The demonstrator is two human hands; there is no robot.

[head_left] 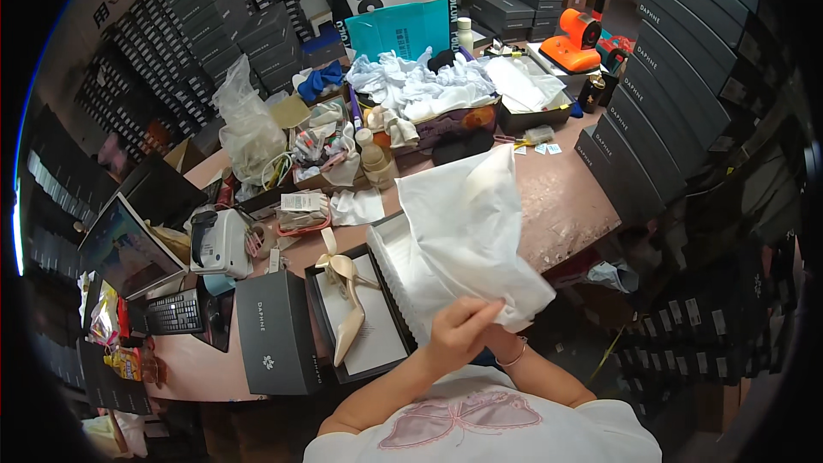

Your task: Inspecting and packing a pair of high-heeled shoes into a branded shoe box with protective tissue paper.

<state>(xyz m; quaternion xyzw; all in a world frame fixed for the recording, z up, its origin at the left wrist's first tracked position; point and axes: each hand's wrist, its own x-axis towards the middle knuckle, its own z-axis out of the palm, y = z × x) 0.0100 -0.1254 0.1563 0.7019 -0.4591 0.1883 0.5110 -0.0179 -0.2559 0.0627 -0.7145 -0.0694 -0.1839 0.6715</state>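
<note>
Over the near edge of the table, my left hand [464, 328] pinches the lower edge of a white cloth bag [459, 214]. The bag spreads up and away from me, with a bulge near its top; what is inside is hidden. My right hand [507, 346], with a thin bracelet at the wrist, is close beside the left; its fingers are hidden behind the left hand and the bag. Partly under the bag lies an open box part [390, 236] with white paper. To its left, a beige high-heeled shoe [350, 330] rests in a dark open box [377, 370].
A closed dark shoebox [279, 334] stands at the left, near a keyboard [174, 313], a monitor [133, 244] and a label printer [219, 243]. A box of crumpled white paper [429, 81] is at the back. Tall shoebox stacks [660, 77] rise at the right.
</note>
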